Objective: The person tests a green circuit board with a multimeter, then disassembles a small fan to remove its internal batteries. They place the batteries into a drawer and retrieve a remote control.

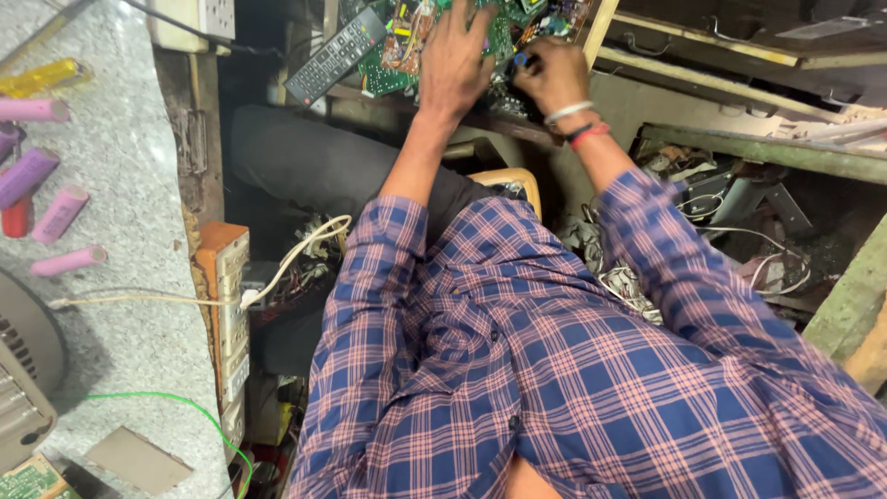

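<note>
While both hands work far up the scene, left hand (455, 57) lies flat, fingers spread, on a green circuit board (393, 55) | right hand (552, 74) pinches a small blue-tipped tool (520, 61) | board likely light, stiff, fragile; best held by edges | remote control (334, 55) just left.

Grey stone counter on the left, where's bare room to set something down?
The grey speckled stone counter is bare between the pink cylindrical cells and the white cable. The green circuit board under the left hand and right hand is crowded.
</note>
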Demonstrator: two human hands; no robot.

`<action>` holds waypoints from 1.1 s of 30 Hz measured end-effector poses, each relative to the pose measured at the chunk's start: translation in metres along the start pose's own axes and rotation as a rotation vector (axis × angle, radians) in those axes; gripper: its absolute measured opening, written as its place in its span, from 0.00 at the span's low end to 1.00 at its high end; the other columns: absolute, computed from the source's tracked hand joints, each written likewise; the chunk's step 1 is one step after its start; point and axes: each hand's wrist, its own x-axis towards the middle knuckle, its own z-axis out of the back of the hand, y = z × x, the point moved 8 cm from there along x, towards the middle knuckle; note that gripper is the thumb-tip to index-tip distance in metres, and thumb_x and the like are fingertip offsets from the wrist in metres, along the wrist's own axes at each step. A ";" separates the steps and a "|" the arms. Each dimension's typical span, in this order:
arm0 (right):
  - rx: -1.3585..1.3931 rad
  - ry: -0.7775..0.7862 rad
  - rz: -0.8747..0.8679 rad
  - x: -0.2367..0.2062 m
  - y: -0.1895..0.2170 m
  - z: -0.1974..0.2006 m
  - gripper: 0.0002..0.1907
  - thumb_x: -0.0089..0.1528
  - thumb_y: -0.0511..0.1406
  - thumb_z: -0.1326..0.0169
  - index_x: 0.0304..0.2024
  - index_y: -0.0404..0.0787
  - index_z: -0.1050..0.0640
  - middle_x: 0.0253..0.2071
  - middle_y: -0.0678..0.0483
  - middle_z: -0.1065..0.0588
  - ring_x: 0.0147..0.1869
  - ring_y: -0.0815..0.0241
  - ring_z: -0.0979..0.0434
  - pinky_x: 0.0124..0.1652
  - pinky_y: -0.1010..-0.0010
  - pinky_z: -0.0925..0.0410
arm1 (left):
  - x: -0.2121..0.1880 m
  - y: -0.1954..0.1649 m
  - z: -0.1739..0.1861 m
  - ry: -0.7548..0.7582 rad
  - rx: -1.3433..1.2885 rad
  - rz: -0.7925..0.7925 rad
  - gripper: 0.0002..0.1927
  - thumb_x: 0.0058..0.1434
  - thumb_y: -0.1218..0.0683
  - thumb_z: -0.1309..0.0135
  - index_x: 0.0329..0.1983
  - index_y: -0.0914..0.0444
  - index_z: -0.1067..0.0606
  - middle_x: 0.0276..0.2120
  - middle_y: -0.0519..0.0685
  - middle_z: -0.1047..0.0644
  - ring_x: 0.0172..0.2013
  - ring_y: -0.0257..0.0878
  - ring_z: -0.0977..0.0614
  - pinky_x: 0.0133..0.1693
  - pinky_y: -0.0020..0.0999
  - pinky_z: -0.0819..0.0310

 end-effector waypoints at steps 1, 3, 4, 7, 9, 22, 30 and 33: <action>0.207 -0.057 0.037 -0.003 -0.003 0.016 0.14 0.57 0.34 0.37 0.42 0.30 0.17 0.43 0.41 0.18 0.39 0.49 0.17 0.39 0.61 0.23 | -0.003 0.002 0.003 -0.016 -0.055 0.032 0.30 0.50 0.59 0.36 0.57 0.59 0.29 0.48 0.54 0.29 0.46 0.53 0.24 0.46 0.48 0.28; 0.669 -0.097 -0.096 -0.008 -0.027 0.034 0.13 0.63 0.33 0.39 0.47 0.30 0.18 0.46 0.43 0.18 0.42 0.55 0.16 0.38 0.68 0.24 | -0.009 0.011 0.003 -0.017 -0.250 0.158 0.27 0.53 0.58 0.34 0.56 0.59 0.28 0.47 0.53 0.28 0.43 0.49 0.22 0.44 0.45 0.26; 0.926 -0.078 -0.265 -0.010 -0.043 0.031 0.12 0.64 0.33 0.39 0.48 0.32 0.18 0.45 0.45 0.18 0.42 0.58 0.17 0.35 0.72 0.25 | -0.012 0.016 0.002 -0.021 -0.342 0.221 0.25 0.55 0.57 0.32 0.56 0.59 0.27 0.46 0.52 0.28 0.42 0.48 0.21 0.43 0.43 0.25; 1.642 0.024 -0.463 -0.019 -0.055 0.020 0.12 0.70 0.35 0.42 0.52 0.32 0.20 0.46 0.47 0.19 0.42 0.63 0.18 0.35 0.79 0.27 | -0.016 0.011 0.006 -0.117 -0.557 0.176 0.24 0.59 0.57 0.30 0.56 0.60 0.26 0.45 0.50 0.25 0.44 0.43 0.20 0.47 0.37 0.24; 1.988 0.121 -0.517 -0.023 -0.050 0.014 0.13 0.72 0.36 0.45 0.53 0.33 0.22 0.47 0.47 0.20 0.42 0.64 0.19 0.36 0.82 0.27 | -0.019 0.011 -0.001 -0.065 -0.683 0.270 0.21 0.60 0.58 0.31 0.56 0.60 0.23 0.40 0.49 0.27 0.41 0.42 0.23 0.43 0.34 0.28; 2.129 0.391 -0.602 -0.038 -0.013 -0.024 0.17 0.73 0.42 0.44 0.53 0.34 0.24 0.47 0.53 0.21 0.41 0.72 0.19 0.32 0.91 0.31 | -0.013 -0.040 0.052 -0.218 -0.909 0.063 0.17 0.65 0.63 0.35 0.56 0.60 0.22 0.42 0.46 0.24 0.39 0.35 0.20 0.42 0.25 0.25; 1.601 0.120 -0.247 -0.033 0.007 0.023 0.20 0.67 0.42 0.36 0.53 0.35 0.23 0.49 0.53 0.24 0.44 0.67 0.22 0.41 0.80 0.28 | -0.015 -0.034 0.037 -0.081 -1.350 0.258 0.14 0.66 0.62 0.42 0.54 0.65 0.25 0.44 0.45 0.26 0.34 0.34 0.24 0.39 0.28 0.27; 1.050 -0.161 0.059 -0.028 0.028 0.064 0.18 0.65 0.39 0.34 0.51 0.36 0.22 0.54 0.51 0.23 0.47 0.61 0.22 0.41 0.75 0.28 | -0.019 -0.030 0.030 -0.129 -1.599 0.266 0.16 0.66 0.60 0.44 0.57 0.65 0.28 0.50 0.44 0.28 0.44 0.31 0.24 0.50 0.24 0.28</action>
